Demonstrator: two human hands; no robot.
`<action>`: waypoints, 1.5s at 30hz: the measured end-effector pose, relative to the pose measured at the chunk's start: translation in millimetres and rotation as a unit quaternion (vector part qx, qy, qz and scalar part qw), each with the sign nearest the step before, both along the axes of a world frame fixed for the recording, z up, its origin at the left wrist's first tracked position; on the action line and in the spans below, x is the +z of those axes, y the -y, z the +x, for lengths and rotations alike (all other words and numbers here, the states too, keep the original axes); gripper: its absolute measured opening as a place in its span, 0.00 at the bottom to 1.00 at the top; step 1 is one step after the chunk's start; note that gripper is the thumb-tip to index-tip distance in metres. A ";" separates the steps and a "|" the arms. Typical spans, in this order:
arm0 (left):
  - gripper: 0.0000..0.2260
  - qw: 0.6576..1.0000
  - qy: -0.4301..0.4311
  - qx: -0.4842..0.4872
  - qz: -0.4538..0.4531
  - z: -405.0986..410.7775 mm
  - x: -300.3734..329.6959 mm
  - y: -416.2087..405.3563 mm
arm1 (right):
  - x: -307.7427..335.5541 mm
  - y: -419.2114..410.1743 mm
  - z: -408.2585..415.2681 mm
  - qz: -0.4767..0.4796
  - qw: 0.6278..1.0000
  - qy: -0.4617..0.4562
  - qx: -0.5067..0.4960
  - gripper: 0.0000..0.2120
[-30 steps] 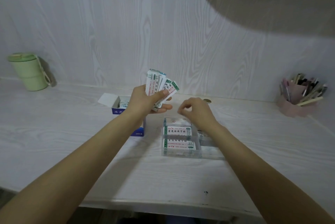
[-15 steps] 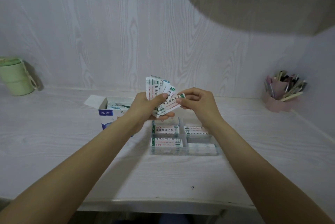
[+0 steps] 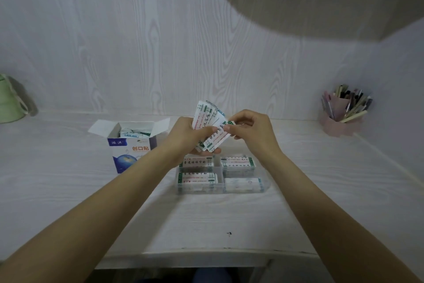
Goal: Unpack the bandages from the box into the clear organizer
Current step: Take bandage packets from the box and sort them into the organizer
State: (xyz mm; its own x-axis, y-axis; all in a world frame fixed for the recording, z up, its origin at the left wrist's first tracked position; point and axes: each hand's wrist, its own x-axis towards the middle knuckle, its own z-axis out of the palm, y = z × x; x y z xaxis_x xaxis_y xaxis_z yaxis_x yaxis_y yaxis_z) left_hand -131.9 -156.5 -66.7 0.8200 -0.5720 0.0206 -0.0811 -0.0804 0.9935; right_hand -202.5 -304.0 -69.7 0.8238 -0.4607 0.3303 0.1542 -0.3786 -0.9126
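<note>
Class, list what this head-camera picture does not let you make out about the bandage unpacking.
- Number of bandages left in the box: its walls and flaps hide most of the contents.
- Number of bandages fanned in the left hand: they overlap.
- Small print on the bandages: blurred.
- Green container: cut off by the left edge.

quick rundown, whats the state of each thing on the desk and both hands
box: upright, flaps open, bandages inside
clear organizer: no lid visible, bandages lying flat in all four visible compartments
fanned bandages: held in the left hand
front bandage: top end pinched by the right hand
pen cup: upright, full of pens
green container: upright at far left, cut off by the frame
</note>
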 end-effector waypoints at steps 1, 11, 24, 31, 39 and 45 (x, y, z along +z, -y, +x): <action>0.02 1.000 -0.006 0.001 -0.006 -0.4 -0.5 1.2 | -1.0 -0.9 -0.2 -0.014 1.000 0.003 -0.012 0.07; 0.04 1.000 -0.022 0.000 0.002 0.6 -1.0 0.6 | -6.6 0.7 1.7 -0.030 0.998 0.015 -0.058 0.10; 0.08 0.999 -0.035 0.022 -0.016 10.9 -3.5 -4.3 | -44.0 36.4 25.3 -0.182 0.950 -0.225 -0.115 0.03; 0.08 0.999 -0.042 0.023 -0.013 13.7 -4.0 -4.6 | -36.9 26.9 30.9 -0.342 0.877 -0.334 -0.054 0.17; 0.07 0.999 -0.044 0.015 -0.020 10.5 -3.0 -1.4 | -35.4 18.4 24.3 -0.392 0.842 -0.370 -0.037 0.28; 0.09 0.998 -0.044 0.020 -0.027 8.7 -1.6 -3.3 | -33.8 15.1 24.3 -0.442 0.806 -0.391 -0.045 0.29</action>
